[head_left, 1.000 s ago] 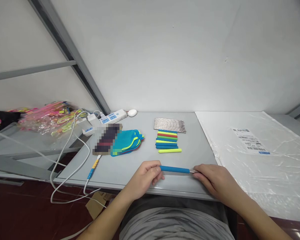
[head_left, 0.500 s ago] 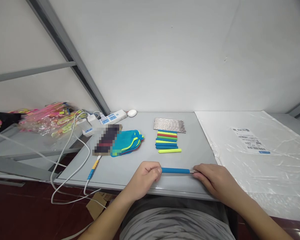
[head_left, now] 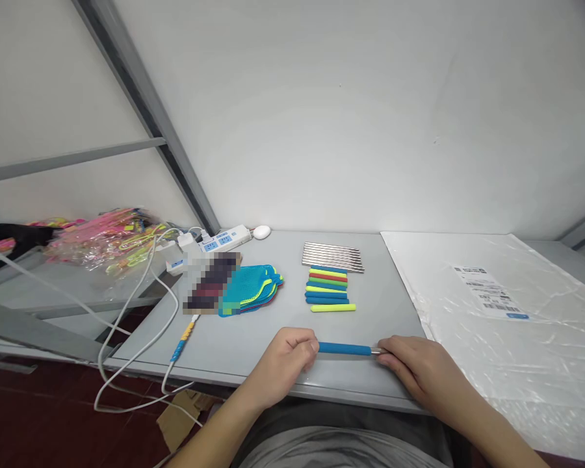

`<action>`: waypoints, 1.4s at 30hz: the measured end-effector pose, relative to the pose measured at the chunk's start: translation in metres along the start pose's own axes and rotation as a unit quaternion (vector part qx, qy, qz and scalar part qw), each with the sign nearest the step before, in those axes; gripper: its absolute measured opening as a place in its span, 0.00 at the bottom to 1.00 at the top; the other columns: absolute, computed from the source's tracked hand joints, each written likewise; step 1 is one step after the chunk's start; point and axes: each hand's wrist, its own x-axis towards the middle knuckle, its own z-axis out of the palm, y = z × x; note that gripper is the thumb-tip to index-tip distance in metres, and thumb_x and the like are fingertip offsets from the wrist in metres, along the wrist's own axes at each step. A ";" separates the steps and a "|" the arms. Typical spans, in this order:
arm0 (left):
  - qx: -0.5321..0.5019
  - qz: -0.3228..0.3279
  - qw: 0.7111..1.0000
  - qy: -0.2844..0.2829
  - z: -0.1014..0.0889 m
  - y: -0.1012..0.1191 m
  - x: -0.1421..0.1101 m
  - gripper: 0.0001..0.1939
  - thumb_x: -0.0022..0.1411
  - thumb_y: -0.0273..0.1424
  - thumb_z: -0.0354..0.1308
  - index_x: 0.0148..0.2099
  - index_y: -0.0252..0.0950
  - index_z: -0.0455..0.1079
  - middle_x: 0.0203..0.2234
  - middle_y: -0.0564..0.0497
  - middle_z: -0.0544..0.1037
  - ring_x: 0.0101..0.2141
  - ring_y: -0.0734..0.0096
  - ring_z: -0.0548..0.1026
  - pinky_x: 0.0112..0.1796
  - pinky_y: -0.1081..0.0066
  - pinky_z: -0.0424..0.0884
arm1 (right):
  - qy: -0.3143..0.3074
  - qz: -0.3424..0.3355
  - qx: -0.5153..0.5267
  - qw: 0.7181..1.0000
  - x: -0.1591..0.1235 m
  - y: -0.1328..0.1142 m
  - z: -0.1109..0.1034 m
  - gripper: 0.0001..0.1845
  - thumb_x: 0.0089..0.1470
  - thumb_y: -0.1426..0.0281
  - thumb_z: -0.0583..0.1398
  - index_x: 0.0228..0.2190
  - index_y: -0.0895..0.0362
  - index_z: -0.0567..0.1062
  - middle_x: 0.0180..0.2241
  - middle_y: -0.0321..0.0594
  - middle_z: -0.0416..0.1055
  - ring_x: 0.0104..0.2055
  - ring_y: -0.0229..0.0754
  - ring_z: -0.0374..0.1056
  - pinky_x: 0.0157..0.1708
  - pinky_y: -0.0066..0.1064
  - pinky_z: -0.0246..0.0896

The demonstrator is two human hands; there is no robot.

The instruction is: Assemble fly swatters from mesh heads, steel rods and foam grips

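Between my two hands a blue sleeve-like grip point(head_left: 345, 349) lies level, close above the table's front edge. My left hand point(head_left: 290, 361) is closed around its left end, fingers curled in. A short bit of silvery metal rod point(head_left: 376, 350) sticks out of its right end, and my right hand point(head_left: 419, 367) pinches that rod; the rest of it is hidden under the fingers. Beyond my hands lies a single yellow grip point(head_left: 333, 308). Behind it are a row of several blue, yellow, red and green grips point(head_left: 327, 286) and several shiny metal rods point(head_left: 333, 257) side by side.
Blue mesh pieces point(head_left: 253, 286) are stacked at left, beside a pixelated object point(head_left: 214, 283) with a cable. A power strip point(head_left: 227, 239) and a white rounded object point(head_left: 262, 232) sit near the wall. On the right lies a large white plastic-wrapped package point(head_left: 448, 286) with a label.
The fingers of my left hand have curled in tighter around the blue grip. My right hand keeps its pinch on the rod. The camera view has tilted slightly upward.
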 end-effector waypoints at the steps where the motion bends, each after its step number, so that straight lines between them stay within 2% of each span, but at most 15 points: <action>1: -0.003 -0.001 1.000 0.002 0.000 -0.001 0.000 0.17 0.62 0.36 0.49 0.22 0.37 0.58 0.17 0.55 0.61 0.22 0.73 0.59 0.27 0.71 0.54 | 0.001 -0.001 0.002 1.000 0.000 0.000 0.000 0.15 0.68 0.62 0.48 0.39 0.53 0.73 0.32 0.36 0.77 0.32 0.41 0.73 0.31 0.33 0.63; 6: -0.012 -0.007 1.000 0.007 0.002 0.000 0.001 0.16 0.61 0.35 0.49 0.21 0.37 0.58 0.17 0.55 0.61 0.23 0.73 0.60 0.27 0.71 0.54 | 0.014 -0.005 0.008 1.000 0.000 0.000 0.000 0.15 0.68 0.62 0.48 0.39 0.52 0.73 0.32 0.37 0.77 0.32 0.41 0.74 0.31 0.31 0.63; 10: -0.026 -0.014 0.999 -0.028 0.000 0.006 -0.001 0.15 0.59 0.35 0.49 0.21 0.37 0.57 0.16 0.56 0.59 0.22 0.74 0.57 0.26 0.71 0.52 | 0.034 -0.033 -0.017 0.999 -0.003 -0.001 0.004 0.14 0.68 0.64 0.49 0.39 0.53 0.73 0.31 0.38 0.77 0.32 0.41 0.73 0.30 0.31 0.63; 15: -0.049 -0.031 0.992 -0.113 -0.013 0.023 -0.012 0.12 0.58 0.34 0.47 0.23 0.37 0.60 0.19 0.53 0.64 0.24 0.71 0.62 0.29 0.70 0.58 | 0.047 -0.097 -0.071 0.992 0.003 -0.012 -0.006 0.13 0.68 0.66 0.49 0.39 0.54 0.72 0.28 0.37 0.73 0.27 0.40 0.70 0.27 0.31 0.59; 18: -0.068 -0.077 0.971 -0.218 -0.024 0.034 -0.021 0.07 0.56 0.30 0.50 0.30 0.36 0.68 0.22 0.52 0.69 0.26 0.70 0.66 0.32 0.70 0.62 | 0.032 -0.153 -0.106 0.982 0.024 -0.028 -0.024 0.12 0.67 0.65 0.51 0.37 0.54 0.73 0.25 0.36 0.70 0.25 0.39 0.66 0.25 0.31 0.56; 20: -0.095 -0.097 0.958 -0.252 -0.029 0.037 -0.025 0.07 0.58 0.30 0.52 0.37 0.37 0.69 0.22 0.54 0.69 0.25 0.72 0.66 0.30 0.71 0.61 | 0.020 -0.199 -0.126 0.972 0.046 -0.042 -0.035 0.12 0.66 0.65 0.52 0.35 0.53 0.73 0.24 0.36 0.68 0.24 0.40 0.64 0.24 0.32 0.54; 22: -0.110 -0.095 0.962 -0.231 -0.031 0.034 -0.026 0.09 0.61 0.32 0.52 0.44 0.38 0.67 0.21 0.57 0.67 0.22 0.74 0.62 0.27 0.73 0.59 | 0.023 -0.252 -0.140 0.957 0.074 -0.055 -0.041 0.10 0.65 0.67 0.53 0.35 0.53 0.73 0.24 0.36 0.67 0.26 0.40 0.64 0.26 0.32 0.54; 24: -0.129 -0.079 0.970 -0.189 -0.032 0.028 -0.026 0.09 0.63 0.33 0.53 0.46 0.39 0.65 0.19 0.60 0.65 0.19 0.77 0.59 0.24 0.75 0.56 | 0.040 -0.300 -0.133 0.944 0.105 -0.067 -0.040 0.08 0.65 0.69 0.54 0.38 0.53 0.74 0.29 0.38 0.71 0.32 0.42 0.67 0.33 0.34 0.60; 26: -0.201 -0.048 0.972 -0.114 -0.034 0.021 -0.026 0.06 0.65 0.33 0.53 0.43 0.39 0.63 0.16 0.63 0.60 0.16 0.79 0.55 0.24 0.75 0.57 | 0.084 -0.303 -0.111 0.943 0.137 -0.077 -0.032 0.13 0.64 0.65 0.55 0.48 0.53 0.71 0.44 0.46 0.73 0.46 0.48 0.69 0.46 0.41 0.62; 27: -0.251 -0.025 0.966 -0.054 -0.036 0.017 -0.027 0.05 0.66 0.34 0.52 0.40 0.39 0.62 0.15 0.64 0.58 0.15 0.80 0.54 0.25 0.75 0.58 | 0.109 -0.279 -0.095 0.949 0.152 -0.082 -0.026 0.18 0.64 0.63 0.55 0.54 0.53 0.67 0.51 0.50 0.69 0.52 0.51 0.66 0.50 0.44 0.61; 30: -0.380 0.043 0.914 0.134 -0.049 0.009 -0.034 0.12 0.69 0.36 0.49 0.32 0.38 0.58 0.14 0.65 0.55 0.12 0.83 0.49 0.27 0.74 0.62 | 0.118 -0.201 -0.064 0.970 0.188 -0.094 -0.002 0.28 0.64 0.59 0.54 0.62 0.55 0.58 0.62 0.54 0.58 0.62 0.54 0.57 0.55 0.48 0.60; 32: -0.426 0.073 0.878 0.206 -0.061 0.005 -0.043 0.16 0.70 0.38 0.46 0.29 0.38 0.57 0.13 0.64 0.54 0.11 0.84 0.48 0.27 0.74 0.62 | 0.075 -0.214 -0.093 0.970 0.204 -0.101 0.017 0.29 0.64 0.58 0.53 0.61 0.57 0.59 0.64 0.54 0.56 0.66 0.56 0.52 0.58 0.51 0.56; 35: -0.464 0.085 0.843 0.259 -0.075 -0.003 -0.055 0.20 0.71 0.39 0.43 0.26 0.37 0.56 0.11 0.64 0.52 0.11 0.84 0.48 0.25 0.74 0.61 | 0.017 -0.276 -0.161 0.947 0.214 -0.109 0.042 0.30 0.63 0.55 0.54 0.60 0.59 0.63 0.66 0.54 0.53 0.69 0.60 0.43 0.60 0.59 0.49; 37: -0.463 0.070 0.839 0.278 -0.079 -0.009 -0.060 0.21 0.71 0.39 0.44 0.25 0.37 0.57 0.11 0.63 0.52 0.10 0.84 0.49 0.26 0.74 0.62 | -0.003 -0.295 -0.182 0.938 0.215 -0.112 0.053 0.32 0.63 0.54 0.54 0.60 0.61 0.64 0.66 0.55 0.53 0.69 0.60 0.43 0.61 0.61 0.47; 42: -0.379 0.019 0.890 0.254 -0.079 -0.019 -0.062 0.20 0.69 0.38 0.48 0.25 0.35 0.63 0.10 0.63 0.56 0.10 0.84 0.52 0.30 0.71 0.67 | -0.009 -0.301 -0.190 0.934 0.211 -0.106 0.051 0.23 0.65 0.61 0.53 0.57 0.60 0.67 0.63 0.55 0.59 0.67 0.58 0.49 0.62 0.61 0.42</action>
